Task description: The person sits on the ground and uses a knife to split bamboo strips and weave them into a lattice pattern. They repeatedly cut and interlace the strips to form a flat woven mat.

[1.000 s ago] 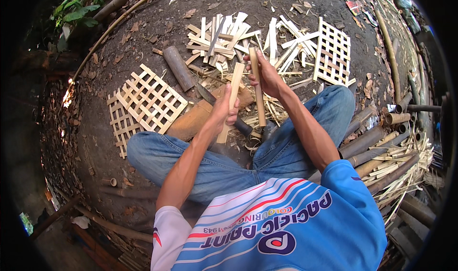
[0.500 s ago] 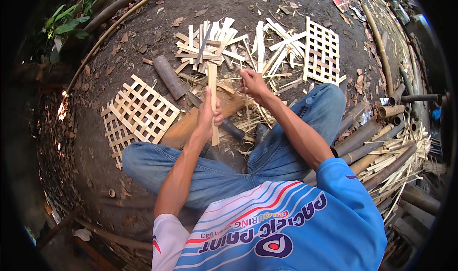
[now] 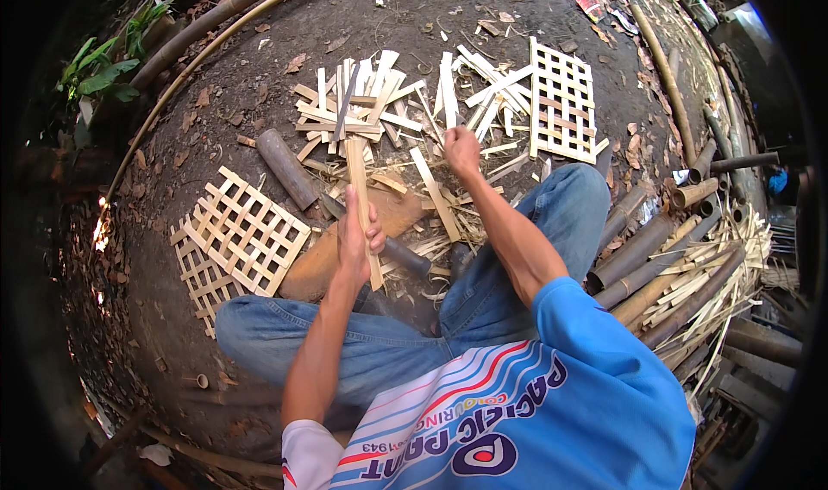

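My left hand (image 3: 356, 238) is wrapped round a small bundle of flat, pale bamboo strips (image 3: 357, 172), held lengthwise away from me. My right hand (image 3: 463, 155) is closed a little farther off to the right; what its fingertips hold, if anything, I cannot make out. Just left of it, a single bamboo strip (image 3: 436, 197) slants down toward my knees. Beneath my left hand lies a long knife with a dark handle (image 3: 405, 255), partly hidden by that hand, on a brown wooden block (image 3: 302, 261).
Loose strips (image 3: 379, 102) are piled ahead. Woven bamboo lattices lie at left (image 3: 250, 231) and right (image 3: 562, 102). A dark bamboo tube (image 3: 286, 169) rests beyond the block. Bamboo poles (image 3: 634, 253) and a heap of thin strips (image 3: 703, 283) lie to my right.
The thin strip below my right hand now shows its flat face and leans to the left of the hand. My right hand has moved slightly right; the left keeps its bundle. The view has shifted.
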`<action>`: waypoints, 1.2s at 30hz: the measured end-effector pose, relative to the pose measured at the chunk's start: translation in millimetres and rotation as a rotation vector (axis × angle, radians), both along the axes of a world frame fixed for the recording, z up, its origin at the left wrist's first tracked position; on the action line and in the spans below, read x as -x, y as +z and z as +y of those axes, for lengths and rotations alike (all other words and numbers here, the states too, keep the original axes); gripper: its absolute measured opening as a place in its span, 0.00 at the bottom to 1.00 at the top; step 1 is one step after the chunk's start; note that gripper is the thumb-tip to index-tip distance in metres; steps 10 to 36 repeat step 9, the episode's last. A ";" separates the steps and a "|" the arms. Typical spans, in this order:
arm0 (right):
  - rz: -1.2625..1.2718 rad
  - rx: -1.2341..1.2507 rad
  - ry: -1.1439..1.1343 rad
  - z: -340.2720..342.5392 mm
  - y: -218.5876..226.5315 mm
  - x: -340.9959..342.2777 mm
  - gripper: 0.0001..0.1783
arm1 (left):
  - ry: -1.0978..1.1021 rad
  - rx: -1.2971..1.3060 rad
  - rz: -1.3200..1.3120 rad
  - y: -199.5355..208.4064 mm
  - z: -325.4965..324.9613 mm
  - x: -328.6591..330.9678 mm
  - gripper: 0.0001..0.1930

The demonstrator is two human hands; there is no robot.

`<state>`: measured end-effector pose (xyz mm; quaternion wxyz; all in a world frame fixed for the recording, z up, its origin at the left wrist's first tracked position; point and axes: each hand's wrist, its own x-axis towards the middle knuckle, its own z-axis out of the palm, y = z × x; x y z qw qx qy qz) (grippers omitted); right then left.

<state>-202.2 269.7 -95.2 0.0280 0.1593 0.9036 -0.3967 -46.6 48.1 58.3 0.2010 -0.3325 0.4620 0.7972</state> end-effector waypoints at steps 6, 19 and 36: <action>0.038 -0.119 -0.087 31.0 -10.0 47.8 0.23 | -0.015 -0.074 -0.061 0.0 6.4 2.8 0.32; -0.113 -0.078 -0.031 21.3 -2.8 52.7 0.36 | -0.066 -0.110 -0.019 -10.2 5.8 2.0 0.33; -0.113 -0.078 -0.031 21.3 -2.8 52.7 0.36 | -0.066 -0.110 -0.019 -10.2 5.8 2.0 0.33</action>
